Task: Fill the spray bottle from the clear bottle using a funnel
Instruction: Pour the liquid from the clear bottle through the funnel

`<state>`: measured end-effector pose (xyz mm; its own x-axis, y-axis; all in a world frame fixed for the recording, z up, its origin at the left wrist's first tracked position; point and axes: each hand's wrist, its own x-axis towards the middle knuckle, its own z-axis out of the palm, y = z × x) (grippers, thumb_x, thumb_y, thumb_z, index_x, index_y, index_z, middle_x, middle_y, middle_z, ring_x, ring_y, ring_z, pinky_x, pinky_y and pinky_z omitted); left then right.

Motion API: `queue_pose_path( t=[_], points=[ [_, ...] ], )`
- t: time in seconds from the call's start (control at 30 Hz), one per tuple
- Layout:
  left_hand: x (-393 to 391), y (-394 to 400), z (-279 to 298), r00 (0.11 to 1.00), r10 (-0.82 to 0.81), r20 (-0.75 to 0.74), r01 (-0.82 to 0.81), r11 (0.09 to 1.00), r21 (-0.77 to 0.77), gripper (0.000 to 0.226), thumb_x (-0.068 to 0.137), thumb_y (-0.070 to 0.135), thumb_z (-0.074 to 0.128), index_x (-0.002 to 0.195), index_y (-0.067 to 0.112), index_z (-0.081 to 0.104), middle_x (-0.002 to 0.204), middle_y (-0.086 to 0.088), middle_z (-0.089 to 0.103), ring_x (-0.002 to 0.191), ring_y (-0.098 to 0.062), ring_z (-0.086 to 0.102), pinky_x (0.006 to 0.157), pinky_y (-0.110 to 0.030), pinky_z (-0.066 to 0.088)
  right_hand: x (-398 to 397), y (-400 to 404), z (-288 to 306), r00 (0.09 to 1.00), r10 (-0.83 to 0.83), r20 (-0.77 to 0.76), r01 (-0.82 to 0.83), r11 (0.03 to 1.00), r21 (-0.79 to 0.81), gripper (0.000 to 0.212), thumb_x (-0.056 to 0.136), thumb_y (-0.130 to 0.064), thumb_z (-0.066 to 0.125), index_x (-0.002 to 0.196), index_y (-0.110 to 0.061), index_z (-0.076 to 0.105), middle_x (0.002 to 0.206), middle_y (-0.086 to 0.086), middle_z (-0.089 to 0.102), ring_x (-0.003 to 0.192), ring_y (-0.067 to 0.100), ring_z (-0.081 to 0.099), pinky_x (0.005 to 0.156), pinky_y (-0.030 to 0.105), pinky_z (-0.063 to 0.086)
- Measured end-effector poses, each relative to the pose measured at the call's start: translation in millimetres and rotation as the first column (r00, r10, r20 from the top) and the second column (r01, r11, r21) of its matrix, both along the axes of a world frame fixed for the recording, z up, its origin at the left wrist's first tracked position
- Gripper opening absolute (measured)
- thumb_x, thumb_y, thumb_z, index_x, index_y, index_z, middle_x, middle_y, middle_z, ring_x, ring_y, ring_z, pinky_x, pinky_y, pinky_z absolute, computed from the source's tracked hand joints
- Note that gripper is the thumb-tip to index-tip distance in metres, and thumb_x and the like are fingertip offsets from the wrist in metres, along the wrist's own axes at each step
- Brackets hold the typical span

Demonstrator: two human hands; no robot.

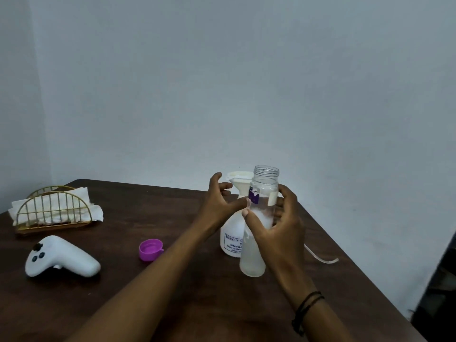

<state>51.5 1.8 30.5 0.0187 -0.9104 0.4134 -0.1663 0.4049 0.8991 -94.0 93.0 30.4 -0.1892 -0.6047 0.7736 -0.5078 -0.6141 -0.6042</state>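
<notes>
Dark wooden tabletop point(172, 292) meets a pale wall. Right hand point(278, 230) grips the upright, uncapped clear bottle point(259, 218) near the white spray bottle point(230, 239), whose neck carries a funnel point(240, 180). Left hand point(218, 203) hovers beside the funnel, fingers loosely spread. A purple cap point(150, 249) lies left.

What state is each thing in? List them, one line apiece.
Clear bottle: upright, uncapped, gripped by right hand.
Left hand: open, beside the funnel.
Funnel: seated in the spray bottle's neck.
Spray bottle: upright, top off.
Purple cap: off, lying open side up on the table.
</notes>
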Motion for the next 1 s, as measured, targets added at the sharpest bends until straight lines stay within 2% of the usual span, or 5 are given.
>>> queue_pose_path(
  t=[0.33,0.6,0.77,0.87,1.0],
  points=[
    [-39,-2,-10,0.957,-0.052,-0.284,0.038,0.998,-0.054,0.067,0.064,0.043,0.083,0.122,0.017,0.060,0.110,0.000,0.076,0.104,-0.018,0.072,0.097,-0.053,0.056,-47,-16,3,0.990,-0.021,-0.138,0.029,0.998,0.060,0.069,0.071,-0.038,0.083,0.124,-0.047,0.040,0.104,-0.029,0.056,0.094,-0.010,0.059,0.068,0.002,0.044],
    [-51,-5,-15,0.952,0.003,-0.307,-0.045,0.991,-0.130,0.043,0.090,0.021,0.072,0.130,0.021,0.057,0.104,0.008,0.076,0.102,-0.011,0.072,0.094,-0.044,0.058,-66,-34,20,0.955,0.009,-0.296,0.033,0.990,0.138,0.067,0.074,-0.034,0.080,0.123,-0.051,0.038,0.099,-0.040,0.052,0.089,-0.013,0.056,0.068,0.008,0.040],
    [-53,-7,-15,0.952,0.019,-0.305,-0.063,0.989,-0.132,0.034,0.094,0.014,0.068,0.126,0.020,0.060,0.110,0.009,0.074,0.104,-0.004,0.070,0.091,-0.031,0.057,-79,-42,34,0.926,0.033,-0.375,0.049,0.977,0.208,0.061,0.077,-0.035,0.076,0.127,-0.046,0.042,0.116,-0.021,0.061,0.097,0.007,0.061,0.072,0.020,0.047],
    [-53,-6,-14,0.954,0.010,-0.301,-0.054,0.989,-0.138,0.036,0.094,0.013,0.067,0.129,0.018,0.060,0.113,0.007,0.073,0.106,-0.004,0.069,0.091,-0.027,0.056,-86,-44,42,0.902,0.040,-0.429,0.064,0.972,0.225,0.061,0.077,-0.036,0.076,0.128,-0.043,0.043,0.111,-0.020,0.059,0.097,0.009,0.060,0.072,0.020,0.045],
    [-50,-5,-14,0.959,-0.013,-0.283,-0.031,0.988,-0.151,0.032,0.094,0.010,0.067,0.123,0.024,0.063,0.110,0.014,0.073,0.107,0.001,0.068,0.092,-0.024,0.055,-93,-43,56,0.852,0.053,-0.521,0.100,0.960,0.261,0.063,0.076,-0.036,0.075,0.129,-0.041,0.043,0.113,-0.013,0.063,0.098,0.013,0.060,0.082,0.037,0.052]
  ],
)
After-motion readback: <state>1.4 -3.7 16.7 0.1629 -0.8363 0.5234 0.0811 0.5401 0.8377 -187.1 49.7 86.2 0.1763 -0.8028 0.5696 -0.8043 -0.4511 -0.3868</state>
